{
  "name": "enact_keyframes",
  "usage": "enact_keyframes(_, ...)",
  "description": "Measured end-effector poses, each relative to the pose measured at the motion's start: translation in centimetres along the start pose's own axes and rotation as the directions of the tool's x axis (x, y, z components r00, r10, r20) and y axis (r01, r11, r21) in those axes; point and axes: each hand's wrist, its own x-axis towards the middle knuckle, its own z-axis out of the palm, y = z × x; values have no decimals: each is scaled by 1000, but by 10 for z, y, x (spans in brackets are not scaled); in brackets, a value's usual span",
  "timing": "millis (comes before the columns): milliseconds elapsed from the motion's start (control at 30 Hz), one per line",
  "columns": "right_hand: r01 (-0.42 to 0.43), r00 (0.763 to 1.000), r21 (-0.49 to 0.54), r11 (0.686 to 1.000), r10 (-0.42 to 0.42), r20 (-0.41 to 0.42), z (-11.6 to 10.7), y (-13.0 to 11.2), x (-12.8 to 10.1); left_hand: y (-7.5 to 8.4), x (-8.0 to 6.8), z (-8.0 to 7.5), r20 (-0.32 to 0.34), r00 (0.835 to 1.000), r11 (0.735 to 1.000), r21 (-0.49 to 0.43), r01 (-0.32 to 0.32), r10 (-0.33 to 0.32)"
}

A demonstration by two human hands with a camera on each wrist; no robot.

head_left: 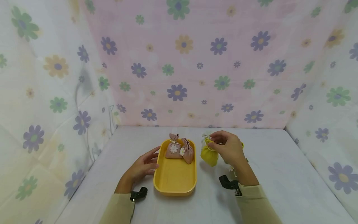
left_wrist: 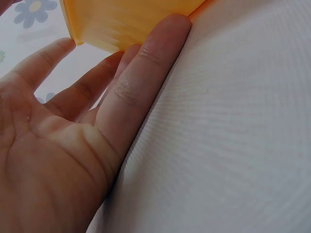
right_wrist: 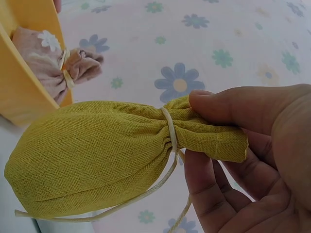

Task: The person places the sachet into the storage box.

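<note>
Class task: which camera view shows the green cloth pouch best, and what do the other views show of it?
The right wrist view: the green pouch fills the frame, its weave and tied neck clear, pinched by the right hand. The head view shows it small, beside the yellow tray. The left wrist view shows none of it.

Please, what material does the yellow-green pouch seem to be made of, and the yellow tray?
The yellow-green pouch, pinched at its neck by the right hand, looks like coarse matte woven cloth, perhaps linen or burlap: the weave shows. The yellow tray looks like smooth moulded plastic, with rounded corners and a soft sheen.
</note>
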Motion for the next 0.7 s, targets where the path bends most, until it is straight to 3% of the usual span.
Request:
enact_keyframes(300, 59, 998, 8, 998, -59, 0, 8, -12, 1, 1, 0, 0, 11, 1000, 1000, -6, -7, 7)
enact_keyframes(700, 56, 998, 4, 998, -56, 32, 17, -30, 1, -1, 0, -1, 13, 1000, 1000, 7, -28, 28)
